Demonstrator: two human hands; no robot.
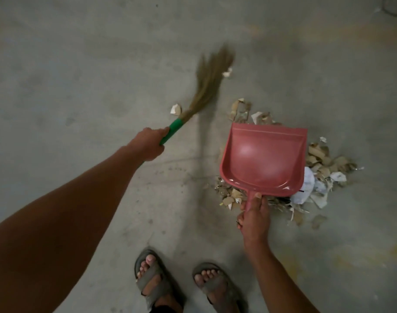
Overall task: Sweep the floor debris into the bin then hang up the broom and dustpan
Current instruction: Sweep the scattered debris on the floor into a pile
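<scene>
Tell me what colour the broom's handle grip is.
Green, seen in the head view: the broom handle, held by the left hand.

One broom [206,86], one pink dustpan [263,159], one debris pile [324,168], two stray scraps, two hands, two sandalled feet counted.

You see the broom [206,86] bristles smeared by motion blur, so their tips cannot be told. Your left hand [149,143] hides the lower end of its green handle. The dustpan [263,159] covers the middle of the debris pile [326,163]. Your right hand [254,220] hides most of the dustpan's handle. The bottom edge cuts off both sandals [152,283].
</scene>
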